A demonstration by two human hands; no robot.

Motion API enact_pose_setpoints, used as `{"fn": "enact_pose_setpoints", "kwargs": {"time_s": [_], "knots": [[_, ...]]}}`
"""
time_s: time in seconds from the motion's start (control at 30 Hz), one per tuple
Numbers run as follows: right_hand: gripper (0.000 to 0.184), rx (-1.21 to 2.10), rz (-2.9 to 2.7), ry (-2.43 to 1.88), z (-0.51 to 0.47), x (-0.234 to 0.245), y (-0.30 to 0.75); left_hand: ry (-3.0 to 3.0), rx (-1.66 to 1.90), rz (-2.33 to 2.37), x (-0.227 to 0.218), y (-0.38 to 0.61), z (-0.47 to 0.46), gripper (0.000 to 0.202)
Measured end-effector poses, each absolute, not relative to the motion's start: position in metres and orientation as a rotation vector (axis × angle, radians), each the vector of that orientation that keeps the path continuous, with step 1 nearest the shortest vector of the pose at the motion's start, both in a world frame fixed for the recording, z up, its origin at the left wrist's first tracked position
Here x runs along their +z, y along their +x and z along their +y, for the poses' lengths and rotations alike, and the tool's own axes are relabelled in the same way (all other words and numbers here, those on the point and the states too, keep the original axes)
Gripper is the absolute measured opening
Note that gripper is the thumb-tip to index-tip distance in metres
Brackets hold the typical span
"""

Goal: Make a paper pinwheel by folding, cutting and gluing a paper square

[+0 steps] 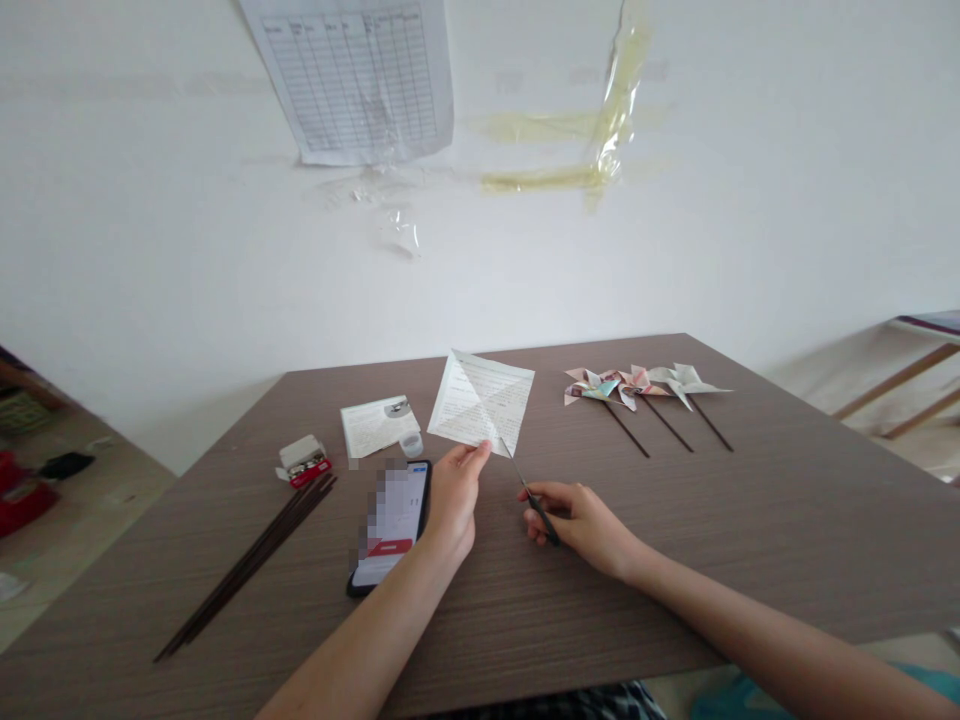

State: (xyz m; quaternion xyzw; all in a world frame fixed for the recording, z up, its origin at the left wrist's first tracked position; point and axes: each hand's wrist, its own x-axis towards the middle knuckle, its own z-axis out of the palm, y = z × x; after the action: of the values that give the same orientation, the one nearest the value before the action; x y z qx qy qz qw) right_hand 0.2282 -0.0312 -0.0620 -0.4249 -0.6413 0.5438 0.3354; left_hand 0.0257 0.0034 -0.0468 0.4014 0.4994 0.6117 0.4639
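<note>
The left hand (456,492) grasps a square of printed paper (480,402) between thumb and fingers at the sheet's lower corner, holding it up with its far edges tilted away from the person. Fold or cut lines cross the square diagonally. The right hand (579,522) is closed around the handles of a pair of scissors (537,508), resting low over the worktop (675,570). The scissor tip reaches the lower edge of the square, just beside the left fingertips.

Items on the worktop:
- Phone (390,525): lies screen up, just left of the left hand; part of the display is pixelated.
- Printed sheet (375,425): beyond the phone.
- Small clear cup (411,444): beside the sheet.
- Small box (304,460): left of the sheet.
- Bundle of dark sticks (247,565): at the left, angled across the surface.
- Three paper pinwheels (645,388): at the far right, side by side, on dark sticks.
</note>
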Motion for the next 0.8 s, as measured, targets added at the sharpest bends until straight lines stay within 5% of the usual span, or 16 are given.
{"fn": "enact_pose_setpoints", "kwargs": {"time_s": [0.8], "knots": [[0.057,1.485,-1.637,-1.094,-0.032,-0.058,0.228,0.887,1.479,1.153,-0.036,0.029,-0.003,0.033]]}}
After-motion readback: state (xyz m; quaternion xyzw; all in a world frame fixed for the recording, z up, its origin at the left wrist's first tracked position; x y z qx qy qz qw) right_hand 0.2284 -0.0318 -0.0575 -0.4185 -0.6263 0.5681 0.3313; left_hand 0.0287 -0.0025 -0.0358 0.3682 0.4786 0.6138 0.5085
